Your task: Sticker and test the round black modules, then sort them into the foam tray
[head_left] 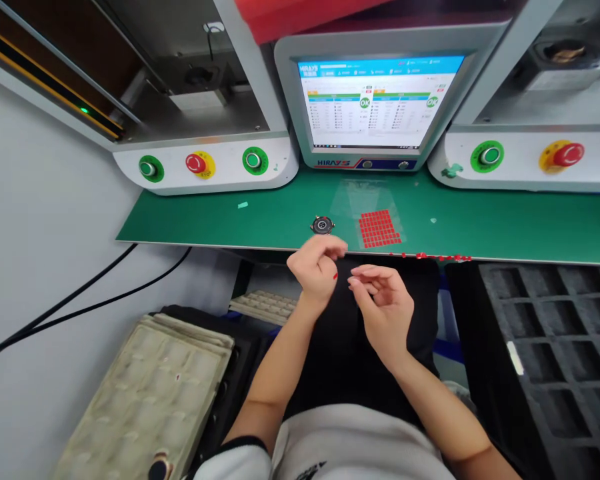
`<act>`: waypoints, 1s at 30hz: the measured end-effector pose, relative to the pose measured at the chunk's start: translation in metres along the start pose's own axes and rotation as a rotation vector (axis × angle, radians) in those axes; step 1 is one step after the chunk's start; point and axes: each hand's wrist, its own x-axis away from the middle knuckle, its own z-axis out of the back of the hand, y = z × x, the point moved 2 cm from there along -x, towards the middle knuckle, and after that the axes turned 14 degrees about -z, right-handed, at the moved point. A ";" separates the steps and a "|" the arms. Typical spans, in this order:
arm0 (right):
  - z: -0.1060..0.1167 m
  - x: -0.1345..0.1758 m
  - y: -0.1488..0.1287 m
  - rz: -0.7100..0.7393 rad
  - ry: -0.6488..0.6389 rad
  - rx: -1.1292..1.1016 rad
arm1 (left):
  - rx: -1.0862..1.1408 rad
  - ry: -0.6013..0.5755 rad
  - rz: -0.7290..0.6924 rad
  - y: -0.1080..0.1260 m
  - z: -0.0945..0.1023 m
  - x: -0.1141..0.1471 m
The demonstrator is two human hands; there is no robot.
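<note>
My left hand is closed at the table's front edge, its fingers curled towards the right. A small red sticker shows on its thumb side. What those curled fingers hold, if anything, is hidden. Just beyond it, a round black watch case with metal lugs lies on the green table. My right hand is to the right and a little lower, thumb and fingertips drawn into a pinch; anything between them is too small to make out. A clear sheet with rows of red stickers lies beyond my hands.
Loose red stickers line the table edge. A monitor stands between two machines with green buttons and red stop knobs. Pale trays are stacked at lower left, one bearing a round part; a black compartment tray is at right.
</note>
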 end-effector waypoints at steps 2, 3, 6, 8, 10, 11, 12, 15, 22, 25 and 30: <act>-0.004 0.009 -0.006 0.053 -0.060 -0.005 | 0.197 0.123 -0.095 0.016 0.005 0.002; -0.006 0.014 -0.008 0.069 -0.085 -0.006 | 0.243 0.159 -0.100 0.021 0.006 0.003; -0.006 0.025 -0.012 0.097 -0.114 -0.020 | 0.330 0.208 -0.084 0.028 0.009 0.002; -0.004 0.028 -0.015 0.099 -0.106 -0.024 | 0.354 0.180 -0.099 0.030 0.011 0.001; -0.002 0.028 -0.018 0.091 -0.100 -0.006 | 0.352 0.133 -0.116 0.031 0.011 0.001; -0.001 0.028 -0.020 0.090 -0.101 0.012 | 0.352 0.124 -0.115 0.031 0.011 0.002; -0.001 0.028 -0.022 0.090 -0.105 0.031 | 0.353 0.125 -0.106 0.031 0.011 0.002; 0.001 0.026 -0.027 0.103 -0.106 0.084 | 0.345 0.135 -0.076 0.033 0.010 0.004; 0.003 0.026 -0.030 0.086 -0.100 0.107 | 0.335 0.095 -0.126 0.035 0.012 0.003; 0.005 0.026 -0.032 0.045 -0.118 0.154 | 0.382 0.079 -0.152 0.035 0.013 0.002; 0.008 0.028 -0.035 0.090 -0.136 0.144 | 0.426 0.082 -0.189 0.037 0.013 0.001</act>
